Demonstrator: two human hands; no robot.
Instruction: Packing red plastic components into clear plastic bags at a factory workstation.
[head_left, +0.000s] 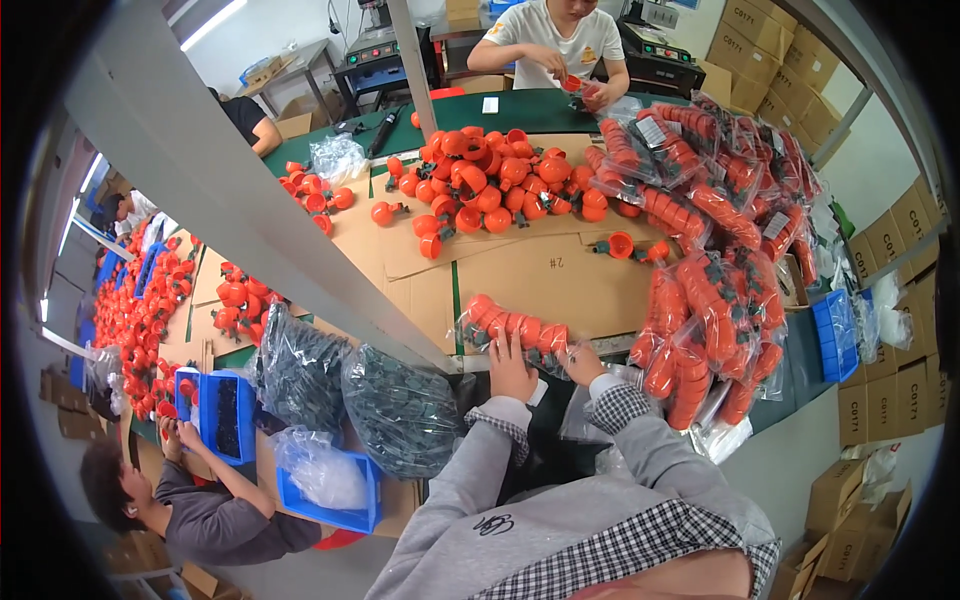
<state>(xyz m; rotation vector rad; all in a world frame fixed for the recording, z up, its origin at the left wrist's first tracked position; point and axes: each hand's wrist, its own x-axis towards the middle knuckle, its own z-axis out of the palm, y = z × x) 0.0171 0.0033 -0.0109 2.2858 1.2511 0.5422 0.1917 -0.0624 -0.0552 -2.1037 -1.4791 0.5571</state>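
Note:
A clear plastic bag (520,328) with a row of red plastic cups lies on the cardboard in front of me. My left hand (512,372) rests on the near side of this bag, its fingers stretched out over the cups. At the bag's right end, my right hand (583,365) has its fingers closed on the plastic. To the right of my hands is a heap of similar filled bags (705,310). Two loose red cups with dark fittings, one of them a cup (620,245) facing up, lie beyond the bag.
A pile of loose red cups (490,180) covers the table's middle. A slanting metal post (270,200) crosses on the left. Large bags of dark parts (400,410) sit left of my arms, near a blue bin (370,490). Co-workers handle cups across the table and at left.

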